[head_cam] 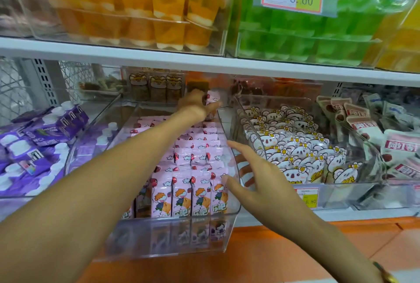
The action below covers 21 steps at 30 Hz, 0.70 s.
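Restocking of a clear bin (pixel 229 232) on a shop shelf, late stage as judged. Upright rows of pink snack packets (pixel 181 194) already fill the bin from its front wall almost to the rear. The left hand (pixel 195 105) reaches to the back, its fingers curled round a single pink packet (pixel 213 98) held just above the last row. The right hand (pixel 256 173) is released and spread beside the bin's right wall, grasping nothing; contact cannot be told. Left to do: seating this packet and any remaining rear gap. Koala-print packets (pixel 295 153) lie in the neighbouring bin.
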Each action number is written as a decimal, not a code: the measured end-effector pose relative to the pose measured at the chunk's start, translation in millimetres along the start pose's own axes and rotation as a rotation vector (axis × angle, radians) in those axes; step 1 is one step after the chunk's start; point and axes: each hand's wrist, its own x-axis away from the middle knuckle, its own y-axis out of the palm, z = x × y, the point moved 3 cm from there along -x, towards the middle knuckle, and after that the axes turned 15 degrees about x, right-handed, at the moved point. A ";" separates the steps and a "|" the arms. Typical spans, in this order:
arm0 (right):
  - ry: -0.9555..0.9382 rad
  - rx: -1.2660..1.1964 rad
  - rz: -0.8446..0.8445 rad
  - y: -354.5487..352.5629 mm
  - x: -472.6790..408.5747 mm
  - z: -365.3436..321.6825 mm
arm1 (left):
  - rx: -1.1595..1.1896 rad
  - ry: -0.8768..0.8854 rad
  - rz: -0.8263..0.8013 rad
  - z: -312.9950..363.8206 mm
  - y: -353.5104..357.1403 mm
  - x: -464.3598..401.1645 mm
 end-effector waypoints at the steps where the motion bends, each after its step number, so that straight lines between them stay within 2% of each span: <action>1: 0.000 -0.001 -0.003 0.3 -0.1 -0.1 | -0.020 -0.035 -0.021 -2.4 0.9 -1.9; 4: -0.007 -0.003 -0.005 0.9 -1.1 -0.6 | -0.145 -0.106 -0.071 -7.6 0.2 -1.1; 8: 0.002 -0.009 -0.008 0.2 -2.4 2.1 | 0.004 0.058 0.099 -12.8 -6.3 3.7; 9: 0.001 -0.006 -0.006 0.0 -2.4 2.2 | -0.018 0.106 0.066 -15.3 -7.2 5.5; 13: -0.014 0.022 -0.018 -1.5 -2.5 2.5 | -0.302 0.159 -0.264 -35.1 -2.1 10.7; 15: -0.014 0.005 -0.016 -4.8 -3.6 4.5 | -0.323 0.189 -0.289 -35.9 -4.0 12.1; 19: 0.036 -0.049 0.019 -12.7 -4.9 9.2 | -0.277 0.280 -0.222 -24.4 -8.0 14.4; 21: 0.068 -0.047 0.034 -13.5 -4.0 10.3 | -0.304 0.264 -0.241 -20.9 -4.8 16.2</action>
